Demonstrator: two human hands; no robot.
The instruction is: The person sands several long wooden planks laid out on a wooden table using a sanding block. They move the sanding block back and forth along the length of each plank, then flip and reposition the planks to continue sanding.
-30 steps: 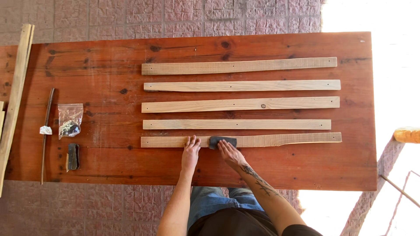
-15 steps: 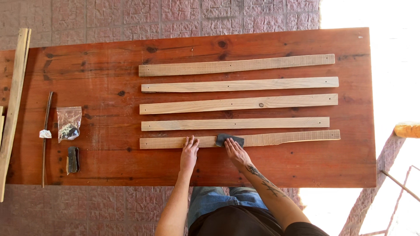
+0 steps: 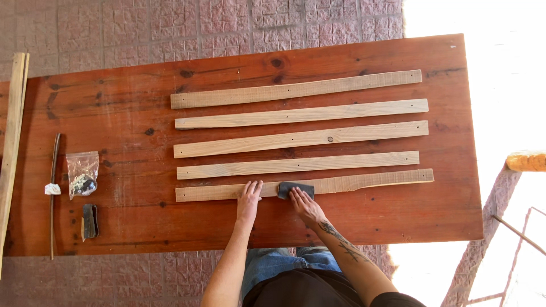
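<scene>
Several pale wooden slats lie in parallel on a reddish wooden table (image 3: 398,222). On the nearest slat (image 3: 369,181) my left hand (image 3: 248,199) lies flat with fingers spread, pressing it down. Just to its right, my right hand (image 3: 304,204) presses a dark sanding pad (image 3: 296,189) against the same slat near its middle. The other slats (image 3: 301,138) lie untouched farther away.
At the table's left end lie a small clear bag of dark pieces (image 3: 83,173), a small dark block (image 3: 90,220) and a thin rod with a white tag (image 3: 53,190). A long pale plank (image 3: 12,131) runs along the far left edge. Brick paving surrounds the table.
My right hand has slid the sanding pad a little to the right and back along the nearest slat. My left hand has stayed pressed on the slat.
</scene>
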